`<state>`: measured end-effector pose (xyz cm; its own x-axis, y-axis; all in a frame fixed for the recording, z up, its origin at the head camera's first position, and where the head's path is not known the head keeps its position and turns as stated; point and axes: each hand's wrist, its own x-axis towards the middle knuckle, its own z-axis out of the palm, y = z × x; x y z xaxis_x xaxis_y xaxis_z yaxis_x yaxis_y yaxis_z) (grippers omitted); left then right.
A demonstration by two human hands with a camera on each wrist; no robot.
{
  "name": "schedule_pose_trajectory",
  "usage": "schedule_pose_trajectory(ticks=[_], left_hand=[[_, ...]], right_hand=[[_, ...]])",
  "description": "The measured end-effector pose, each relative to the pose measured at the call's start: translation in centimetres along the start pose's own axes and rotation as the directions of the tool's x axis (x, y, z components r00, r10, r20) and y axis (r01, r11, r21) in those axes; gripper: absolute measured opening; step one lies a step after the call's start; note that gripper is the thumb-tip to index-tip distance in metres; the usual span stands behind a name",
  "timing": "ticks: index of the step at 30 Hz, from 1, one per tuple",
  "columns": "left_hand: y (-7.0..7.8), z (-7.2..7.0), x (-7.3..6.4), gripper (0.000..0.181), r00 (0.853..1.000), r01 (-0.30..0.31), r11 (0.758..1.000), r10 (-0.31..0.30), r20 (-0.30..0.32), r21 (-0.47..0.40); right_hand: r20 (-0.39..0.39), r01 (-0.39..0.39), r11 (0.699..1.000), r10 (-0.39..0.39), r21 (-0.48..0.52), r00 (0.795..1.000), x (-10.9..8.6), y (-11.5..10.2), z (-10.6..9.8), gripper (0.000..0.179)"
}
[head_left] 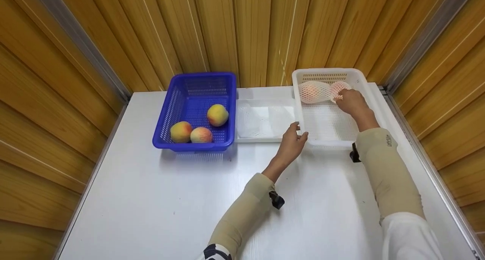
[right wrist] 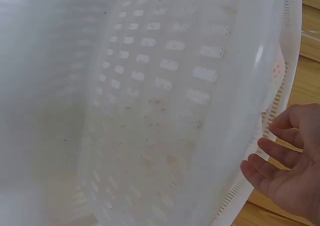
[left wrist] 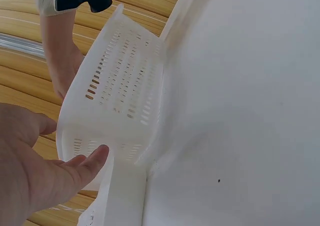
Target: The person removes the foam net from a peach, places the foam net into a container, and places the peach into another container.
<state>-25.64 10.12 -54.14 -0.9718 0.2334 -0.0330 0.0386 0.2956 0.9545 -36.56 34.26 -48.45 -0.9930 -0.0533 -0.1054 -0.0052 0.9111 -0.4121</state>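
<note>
At the back right stands a white plastic basket (head_left: pixel 329 129) with two peaches in white foam nets along its far side. My right hand (head_left: pixel 352 101) reaches over this basket, fingertips right at the right-hand netted peach (head_left: pixel 338 89). In the right wrist view the fingers of that right hand (right wrist: pixel 287 158) are loosely bent, with nothing visible between them. The other netted peach (head_left: pixel 312 92) lies to its left. My left hand (head_left: pixel 291 142) is at the basket's near left rim, its fingers apart. The left wrist view shows this left hand (left wrist: pixel 55 168) beside the basket wall (left wrist: pixel 115 80), holding nothing.
A blue basket (head_left: pixel 193 146) at the back left holds three bare peaches, one of them a yellow-red peach (head_left: pixel 217 115). Between the two baskets lies a shallow white tray (head_left: pixel 265 140). Wood-patterned walls (head_left: pixel 250 32) enclose the white table (head_left: pixel 151 199) at the back and sides.
</note>
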Motion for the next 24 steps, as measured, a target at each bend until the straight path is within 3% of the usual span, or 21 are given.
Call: schedule_pose_trajectory(ticks=[3, 7, 14, 20, 24], left_hand=[[-0.2, 0.0, 0.4, 0.051, 1.0, 0.01, 0.999, -0.011, -0.022, -0.036], [-0.7, -0.3, 0.7, 0.05, 0.999, 0.039, 0.993, -0.042, -0.023, -0.113], [-1.2, -0.6, 0.8, 0.051, 0.997, 0.073, 0.947, -0.064, 0.041, -0.313], [-1.6, -0.3, 1.0, 0.042, 0.997, 0.066, 0.916, -0.044, 0.066, -0.397], [-1.8, -0.6, 1.1, 0.039, 0.996, 0.075, 0.904, -0.043, 0.083, -0.421]], right_hand=[[0.036, -0.042, 0.999, 0.041, 0.02, 0.999, 0.4, 0.2, -0.1, 0.053], [0.052, -0.038, 0.999, 0.037, 0.015, 0.998, 0.9, 0.1, 0.1, 0.055], [0.073, -0.041, 0.999, 0.041, 0.003, 0.997, 1.9, -0.1, 0.0, 0.056], [0.166, -0.068, 0.997, 0.064, 0.021, 0.984, 2.4, 0.4, -0.2, 0.057], [0.156, -0.042, 0.999, 0.046, -0.026, 0.987, 3.0, 0.2, 0.2, 0.058]])
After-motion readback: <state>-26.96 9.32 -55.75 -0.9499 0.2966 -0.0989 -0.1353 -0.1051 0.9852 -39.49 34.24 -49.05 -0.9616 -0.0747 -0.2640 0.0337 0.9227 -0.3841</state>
